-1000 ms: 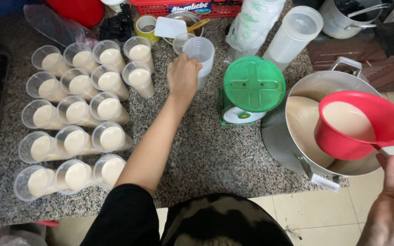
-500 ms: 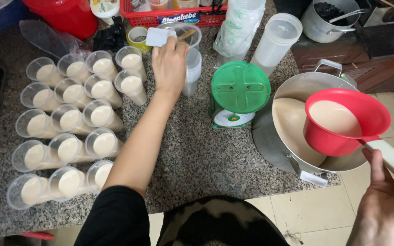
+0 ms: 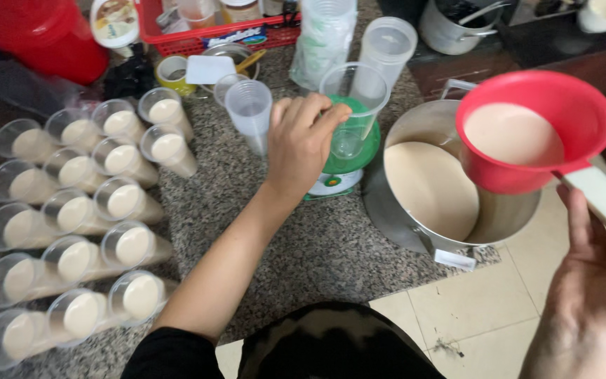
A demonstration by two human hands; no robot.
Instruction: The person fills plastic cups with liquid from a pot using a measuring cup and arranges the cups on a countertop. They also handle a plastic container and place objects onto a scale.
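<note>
A left hand [image 3: 303, 144] curls its fingers over the rim of an empty clear plastic cup [image 3: 351, 105], gripping it upright on a green kitchen scale [image 3: 345, 151] at the centre of the speckled counter [image 3: 303, 245]. To the right and nearer, the right hand [image 3: 597, 281] closes round the white handle of a red ladle [image 3: 534, 130], brimful of pale creamy liquid, held level above a steel pot [image 3: 443, 182]; the cup lies just left of the ladle's bowl. At far left, filled cups [image 3: 117, 203] stand in rows, with a stack of empty cups [image 3: 249, 116] just left of the scale.
</note>
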